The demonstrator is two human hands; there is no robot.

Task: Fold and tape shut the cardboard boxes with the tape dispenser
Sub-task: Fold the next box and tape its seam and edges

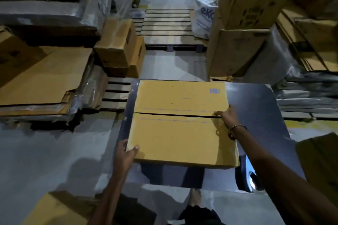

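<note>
Two hands steady a closed brown cardboard box on a dark table in a dim storeroom.

Largest, filling the upper left of the frame, are stacks of flattened brown cardboard sheets (pixel 42 76) wrapped in clear film; at upper right stand tall brown cartons (pixel 237 49). The dark, glossy, round-cornered tabletop (pixel 256 107) fills the centre, and on it sits the rectangular brown cardboard box (pixel 181 124), its two top flaps folded down and meeting at a dark, untaped seam. The left hand (pixel 126 153) grips the box's lower-left corner, thumb on top, other fingers curled round the side. The right hand (pixel 227 117), a thin metal bangle (pixel 236 127) at its wrist, rests at the seam's right end; whether its fingertips pinch anything I cannot tell.
</note>
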